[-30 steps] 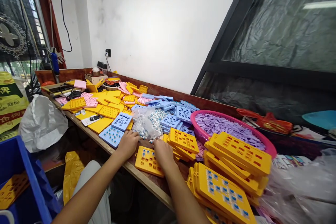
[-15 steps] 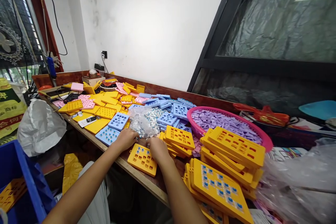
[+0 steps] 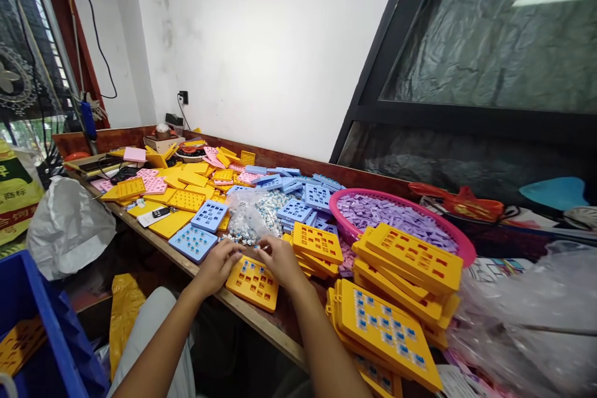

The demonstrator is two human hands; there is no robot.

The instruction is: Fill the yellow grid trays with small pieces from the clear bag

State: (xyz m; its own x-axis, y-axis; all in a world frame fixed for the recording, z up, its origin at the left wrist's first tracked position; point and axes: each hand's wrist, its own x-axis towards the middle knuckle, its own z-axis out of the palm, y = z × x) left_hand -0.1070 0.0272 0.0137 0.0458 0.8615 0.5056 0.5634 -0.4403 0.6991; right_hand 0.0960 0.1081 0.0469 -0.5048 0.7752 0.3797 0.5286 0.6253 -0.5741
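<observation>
A yellow panel [image 3: 255, 291] with rows of square holes lies before me at the table edge, with small blue-and-white switches in its far rows. My left hand [image 3: 218, 265] is at its far left corner, fingers curled together; what they pinch is too small to make out. Over the far right corner, my right hand [image 3: 280, 260] pinches a small blue-and-white switch at its fingertips. Just beyond both hands, a clear plastic bag [image 3: 246, 214] spills a heap of loose switches [image 3: 270, 208]. Left of the panel lies a light-blue panel [image 3: 193, 244] with switches in it.
Stacked yellow panels [image 3: 415, 255] rise on the right, in front of a pink basket [image 3: 466, 255] of purple pieces. Yellow, pink and blue panels cover the table's far left. A blue crate [image 3: 51, 317] stands at lower left; crumpled clear plastic [image 3: 508, 305] lies at far right.
Both hands have drawn back from the loose switches toward the yellow panel. My left hand has come lower, to the panel's corner. The view has shifted slightly.
</observation>
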